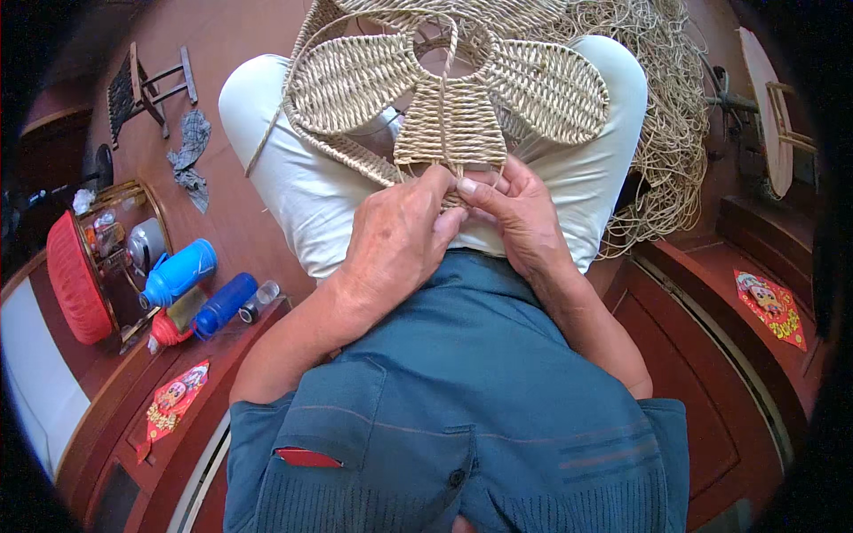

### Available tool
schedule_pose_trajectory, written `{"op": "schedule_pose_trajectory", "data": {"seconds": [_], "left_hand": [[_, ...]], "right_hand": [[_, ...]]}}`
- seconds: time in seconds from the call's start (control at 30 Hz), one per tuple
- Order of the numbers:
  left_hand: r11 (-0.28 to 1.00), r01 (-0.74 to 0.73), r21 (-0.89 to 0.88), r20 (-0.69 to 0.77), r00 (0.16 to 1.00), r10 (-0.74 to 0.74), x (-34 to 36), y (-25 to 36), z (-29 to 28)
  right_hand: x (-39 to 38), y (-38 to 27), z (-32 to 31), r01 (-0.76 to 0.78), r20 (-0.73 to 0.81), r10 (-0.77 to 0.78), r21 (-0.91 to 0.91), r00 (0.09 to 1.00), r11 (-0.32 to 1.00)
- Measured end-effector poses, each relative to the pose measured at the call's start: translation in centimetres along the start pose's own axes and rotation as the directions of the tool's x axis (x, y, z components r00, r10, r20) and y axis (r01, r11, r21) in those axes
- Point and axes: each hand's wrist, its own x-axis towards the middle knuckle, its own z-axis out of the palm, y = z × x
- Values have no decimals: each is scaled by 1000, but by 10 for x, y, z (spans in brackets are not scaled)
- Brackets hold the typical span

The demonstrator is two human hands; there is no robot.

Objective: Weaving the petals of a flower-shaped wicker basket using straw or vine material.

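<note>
A woven straw-rope piece (451, 124) lies across my lap, with petal-shaped panels set around a round opening. At the near edge of its middle panel, my left hand (404, 218) has its thumb and fingers closed on the rope strands. Beside it, my right hand (524, 213) pinches the same strands between thumb and fingers. The two hands almost touch below the panel. A loose length of rope (451, 53) runs over the round opening. The exact strands in each hand are partly hidden by my fingers.
A big tangled heap of straw rope (657, 133) lies on the floor at the right. To the left are a blue thermos (182, 271), a dark blue bottle (224, 306), a red basket (80, 280), a grey cloth (189, 155) and a small chair (147, 89). A wooden board (766, 111) stands far right.
</note>
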Motion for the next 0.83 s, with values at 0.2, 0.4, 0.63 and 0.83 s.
{"op": "schedule_pose_trajectory", "data": {"seconds": [0.2,0.4,0.63,0.83], "left_hand": [[996,34,-82,-137,989,-45,-7,3,5],[995,54,-82,-134,989,-65,-5,3,0],[993,68,-100,-127,989,-80,-3,0,2],[991,-113,-69,-178,979,99,0,1,7]], "right_hand": [[-3,-3,1,25,-16,-26,-31,1000,999],[-5,1,4,47,-66,-44,36,997,998],[-12,-6,-4,-59,23,55,287,998,956],[-22,-11,-8,93,-80,-113,-215,990,972]]}}
